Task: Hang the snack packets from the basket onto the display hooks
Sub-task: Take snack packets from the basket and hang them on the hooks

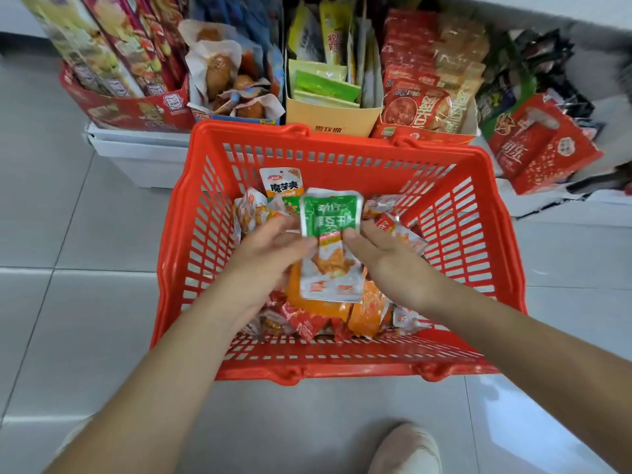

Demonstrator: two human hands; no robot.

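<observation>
We're over the red basket [461, 234] on the tiled floor, both hands inside it. Our left hand [270, 251] pinches the green packet [328, 215] at its lower left edge, and our right hand [390, 261] pinches the lower right. A white-and-orange packet [330, 275] sits just below, possibly a small stack, as the edges blur. Loose packets cover the basket bottom. Snack cartons [333, 119] line up beyond the far rim.

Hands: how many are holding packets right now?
2. The left hand pinches the left edge of the packets, and the right hand pinches their right edge, above the basket. No other hands are in view.
</observation>
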